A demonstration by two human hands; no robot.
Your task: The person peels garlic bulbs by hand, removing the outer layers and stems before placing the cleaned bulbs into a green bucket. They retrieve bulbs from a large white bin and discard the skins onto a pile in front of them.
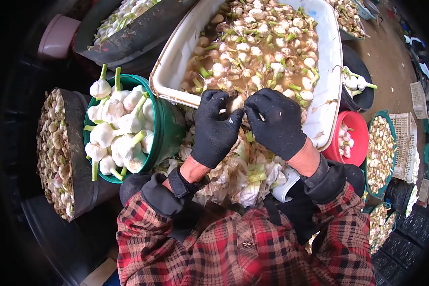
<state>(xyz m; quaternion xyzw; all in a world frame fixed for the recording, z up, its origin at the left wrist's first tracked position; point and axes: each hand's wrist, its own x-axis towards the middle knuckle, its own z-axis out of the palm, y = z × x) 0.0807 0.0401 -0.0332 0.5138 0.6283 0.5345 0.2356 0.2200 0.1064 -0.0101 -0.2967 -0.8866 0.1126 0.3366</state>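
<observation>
Both my hands wear black gloves and meet at the near edge of a white tub (176,71). My left hand (216,123) is closed around a garlic bulb (235,105), whose pale side shows between the gloves. My right hand (275,123) presses against the same bulb with its fingers bent together; its fingertips are partly hidden. Brown water fills the tub, with many unpeeled garlic bulbs (271,43) and green stem stubs floating in it. Below my hands lies a heap of loose garlic skins (245,176).
At left, a green bucket (164,128) holds clean white garlic, beside a grey container (88,167) of dirty bulbs. To the right are a red bowl (360,138) with some bulbs, a black bucket (367,102) and a white crate (403,143). A pink bucket (57,38) stands at the upper left.
</observation>
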